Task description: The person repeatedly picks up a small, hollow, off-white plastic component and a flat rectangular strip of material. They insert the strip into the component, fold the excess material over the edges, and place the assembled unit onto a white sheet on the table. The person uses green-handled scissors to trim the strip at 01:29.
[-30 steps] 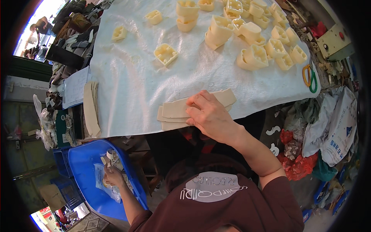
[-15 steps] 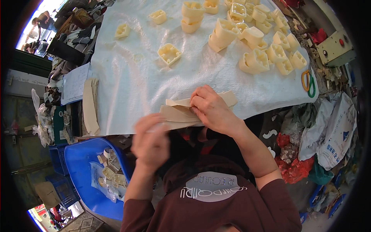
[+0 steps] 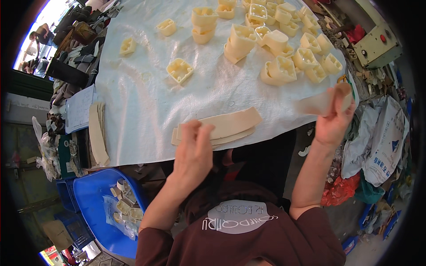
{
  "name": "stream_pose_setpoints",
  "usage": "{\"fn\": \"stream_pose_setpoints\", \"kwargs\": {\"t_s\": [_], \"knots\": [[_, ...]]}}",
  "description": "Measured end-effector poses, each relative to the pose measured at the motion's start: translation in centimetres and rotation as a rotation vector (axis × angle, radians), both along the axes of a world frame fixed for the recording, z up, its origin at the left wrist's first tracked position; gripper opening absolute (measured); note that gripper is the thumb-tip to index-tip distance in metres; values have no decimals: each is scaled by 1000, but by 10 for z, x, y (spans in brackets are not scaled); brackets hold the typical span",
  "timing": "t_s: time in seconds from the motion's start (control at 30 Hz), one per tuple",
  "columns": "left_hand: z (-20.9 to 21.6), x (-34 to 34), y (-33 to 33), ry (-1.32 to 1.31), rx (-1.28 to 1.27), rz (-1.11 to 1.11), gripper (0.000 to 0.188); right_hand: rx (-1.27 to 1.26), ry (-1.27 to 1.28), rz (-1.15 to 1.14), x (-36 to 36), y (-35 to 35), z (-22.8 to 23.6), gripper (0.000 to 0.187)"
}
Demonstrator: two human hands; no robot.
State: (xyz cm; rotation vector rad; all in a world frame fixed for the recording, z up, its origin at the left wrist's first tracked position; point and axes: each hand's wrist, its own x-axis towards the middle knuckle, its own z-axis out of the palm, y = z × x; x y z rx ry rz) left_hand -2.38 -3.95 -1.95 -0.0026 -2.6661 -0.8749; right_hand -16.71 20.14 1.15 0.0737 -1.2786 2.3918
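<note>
Right hand (image 3: 332, 126) holds one bent strip (image 3: 313, 105) near the table's (image 3: 141, 117) right edge. Left hand (image 3: 193, 154), fingers half-curled, is at the strip stack (image 3: 234, 123) along the near edge; grip cannot be determined. One strip is separated; the stacked strips remain

Pale lettering (image 3: 235, 223) crosses the maroon shirt (image 3: 242, 244), and printed characters (image 3: 377, 165) run along the white sack (image 3: 390, 133)

The head-worn fisheye looks down from close above a white-covered table (image 3: 213, 93).
</note>
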Motion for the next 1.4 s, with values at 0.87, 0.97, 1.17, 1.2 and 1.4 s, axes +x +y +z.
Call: {"fn": "stream_pose_setpoints", "kwargs": {"t_s": [0.87,0.97,1.17,1.2,1.4], "knots": [[39,-47,-43,-67,1117,-218,37,785,172,683,56,-14,32,12],[42,-23,-9,-50,407,-303,50,960,188,810,64,-27,33,13],[33,2,15,-156,711,-245,49,978,65,966,73,-39,29,13],[31,3,17,-154,738,-250,49,965,53,962,74,-41,27,14],[26,7,20,-169,775,-269,49,859,-69,920,78,-45,23,17]]}}
